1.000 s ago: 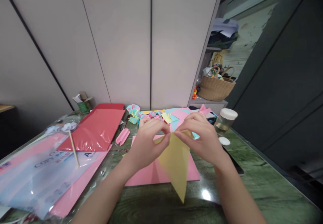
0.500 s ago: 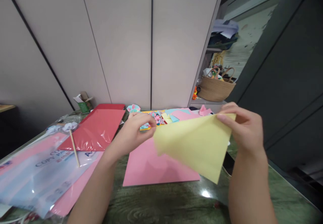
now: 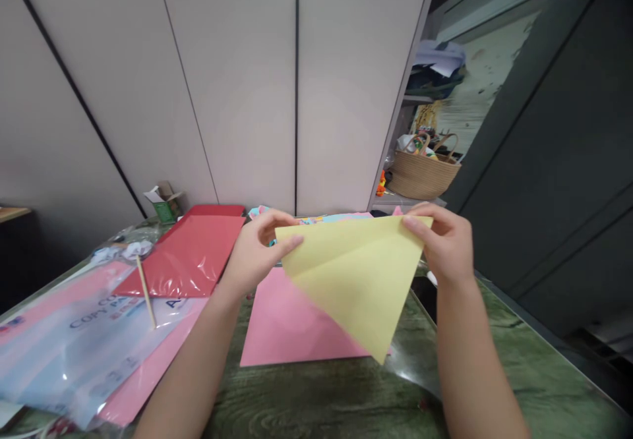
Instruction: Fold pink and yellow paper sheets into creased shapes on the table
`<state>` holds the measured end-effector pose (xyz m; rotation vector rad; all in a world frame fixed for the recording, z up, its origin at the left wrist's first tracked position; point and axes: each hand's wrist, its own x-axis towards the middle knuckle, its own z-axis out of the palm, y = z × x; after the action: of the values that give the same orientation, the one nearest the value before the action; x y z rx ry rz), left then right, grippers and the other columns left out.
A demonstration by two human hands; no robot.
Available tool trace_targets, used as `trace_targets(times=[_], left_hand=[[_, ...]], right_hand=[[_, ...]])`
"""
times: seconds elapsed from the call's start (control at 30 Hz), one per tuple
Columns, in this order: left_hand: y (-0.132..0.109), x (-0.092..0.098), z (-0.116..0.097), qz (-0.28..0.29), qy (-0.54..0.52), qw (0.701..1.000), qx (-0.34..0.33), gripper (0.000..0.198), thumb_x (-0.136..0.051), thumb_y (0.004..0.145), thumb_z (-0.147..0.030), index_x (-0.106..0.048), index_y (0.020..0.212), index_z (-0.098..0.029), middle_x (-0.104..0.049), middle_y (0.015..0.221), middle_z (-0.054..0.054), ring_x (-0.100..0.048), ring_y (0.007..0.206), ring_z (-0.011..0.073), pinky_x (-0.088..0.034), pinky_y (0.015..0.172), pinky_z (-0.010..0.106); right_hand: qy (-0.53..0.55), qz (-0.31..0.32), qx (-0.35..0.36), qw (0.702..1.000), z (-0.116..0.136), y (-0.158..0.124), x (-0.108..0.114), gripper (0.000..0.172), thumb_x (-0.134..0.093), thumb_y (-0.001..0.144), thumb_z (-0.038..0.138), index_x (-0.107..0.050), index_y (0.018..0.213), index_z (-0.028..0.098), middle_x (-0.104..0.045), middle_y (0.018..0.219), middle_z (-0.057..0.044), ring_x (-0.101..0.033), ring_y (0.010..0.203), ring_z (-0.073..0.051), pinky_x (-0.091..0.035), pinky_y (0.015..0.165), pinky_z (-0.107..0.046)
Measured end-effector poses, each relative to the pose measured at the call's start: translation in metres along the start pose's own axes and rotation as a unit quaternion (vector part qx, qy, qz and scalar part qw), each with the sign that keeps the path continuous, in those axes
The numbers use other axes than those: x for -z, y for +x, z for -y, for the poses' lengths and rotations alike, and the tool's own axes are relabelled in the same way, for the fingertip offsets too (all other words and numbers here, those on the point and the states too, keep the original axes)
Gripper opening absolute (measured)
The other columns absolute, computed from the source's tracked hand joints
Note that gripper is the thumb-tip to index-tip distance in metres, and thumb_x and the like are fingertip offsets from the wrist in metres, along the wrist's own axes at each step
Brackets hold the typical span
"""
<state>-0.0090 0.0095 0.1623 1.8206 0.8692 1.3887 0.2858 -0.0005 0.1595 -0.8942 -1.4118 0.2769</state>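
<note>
A sheet of yellow paper (image 3: 356, 274) hangs between my two hands above the table, its lower corner pointing down. My left hand (image 3: 264, 241) pinches the upper left corner, thumb in front and fingers behind. At the upper right corner, my right hand (image 3: 440, 231) grips the paper the same way. Below and behind it lies a sheet of pink paper (image 3: 291, 333), partly covered by the yellow one. Small coloured paper pieces (image 3: 316, 219) show just over the yellow top edge; most of them are hidden.
Red packs (image 3: 192, 254) in clear film and a plastic copy-paper bag (image 3: 89, 340) lie on the left, with a thin wooden stick (image 3: 146, 292) across them. A green box (image 3: 167, 208) stands behind. A phone-like dark object (image 3: 426, 297) lies by my right wrist. A woven basket (image 3: 425, 172) sits back right.
My left hand has taken hold of the yellow paper's upper left corner; before, its fingers were beside that edge. My right hand and the paper have shifted left.
</note>
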Motion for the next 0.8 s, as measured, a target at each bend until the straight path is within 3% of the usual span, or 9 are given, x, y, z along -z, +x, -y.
trace_targets(times=[0.07,0.2,0.37,0.47,0.6,0.7,0.8], left_hand=[[-0.001,-0.003,0.001,-0.036,-0.002,0.999,0.011,0.019,-0.067,0.074,-0.035,-0.058,0.076,-0.018,-0.059,0.072,0.000,-0.058,0.068,0.0143,-0.045,0.059,0.023],[-0.003,-0.003,0.000,-0.058,0.031,0.998,0.012,0.018,-0.066,0.076,-0.034,-0.057,0.076,-0.018,-0.058,0.071,-0.001,-0.057,0.064,0.0128,-0.043,0.055,0.022],[-0.010,-0.013,-0.012,0.016,0.133,0.991,-0.016,0.014,-0.062,0.079,-0.032,-0.061,0.077,-0.019,-0.063,0.076,0.000,-0.058,0.070,0.0142,-0.043,0.060,0.023],[-0.014,-0.020,-0.018,0.050,0.195,0.978,-0.052,0.010,-0.060,0.081,-0.028,-0.062,0.076,-0.019,-0.063,0.075,-0.001,-0.055,0.070,0.0131,-0.041,0.064,0.023],[-0.017,-0.022,-0.021,0.066,0.190,0.977,-0.064,0.013,-0.058,0.083,-0.028,-0.061,0.075,-0.018,-0.061,0.072,-0.002,-0.054,0.068,0.0117,-0.040,0.062,0.022],[-0.018,-0.014,-0.018,0.032,0.142,0.988,-0.055,0.015,-0.060,0.082,-0.032,-0.059,0.075,-0.019,-0.060,0.071,-0.003,-0.054,0.066,0.0118,-0.040,0.059,0.022],[-0.018,0.000,-0.016,-0.053,0.084,0.995,-0.028,0.015,-0.065,0.078,-0.033,-0.058,0.076,-0.019,-0.059,0.071,-0.003,-0.054,0.063,0.0113,-0.041,0.055,0.021]], right_hand=[[-0.041,0.037,0.016,0.998,-0.001,0.001,-0.002,0.006,-0.067,0.074,0.030,-0.067,0.077,0.025,-0.063,0.078,-0.001,-0.057,0.074,-0.017,-0.043,0.065,-0.031],[-0.189,0.080,0.062,0.977,0.011,0.000,-0.010,0.031,-0.067,0.074,0.028,-0.063,0.105,0.026,-0.065,0.099,-0.004,-0.057,0.092,-0.021,-0.042,0.082,-0.039],[-0.193,0.154,0.145,0.958,0.040,-0.019,-0.042,0.004,-0.062,0.079,0.021,-0.063,0.082,0.023,-0.065,0.087,-0.001,-0.056,0.088,-0.018,-0.039,0.084,-0.037],[-0.189,0.183,0.143,0.954,0.049,-0.029,-0.058,0.006,-0.060,0.078,0.016,-0.060,0.076,0.022,-0.064,0.082,0.000,-0.054,0.084,-0.018,-0.039,0.081,-0.036],[-0.167,0.209,0.135,0.954,0.051,-0.032,-0.060,0.013,-0.058,0.072,0.009,-0.056,0.071,0.021,-0.061,0.075,0.000,-0.052,0.079,-0.017,-0.039,0.076,-0.034],[-0.164,0.221,0.132,0.952,0.049,-0.028,-0.052,0.015,-0.057,0.070,0.006,-0.054,0.069,0.021,-0.060,0.073,0.001,-0.051,0.079,-0.016,-0.038,0.077,-0.034],[-0.162,0.241,0.116,0.950,0.045,-0.021,-0.040,0.016,-0.057,0.069,0.006,-0.053,0.069,0.021,-0.059,0.074,0.001,-0.051,0.079,-0.016,-0.038,0.078,-0.033]])
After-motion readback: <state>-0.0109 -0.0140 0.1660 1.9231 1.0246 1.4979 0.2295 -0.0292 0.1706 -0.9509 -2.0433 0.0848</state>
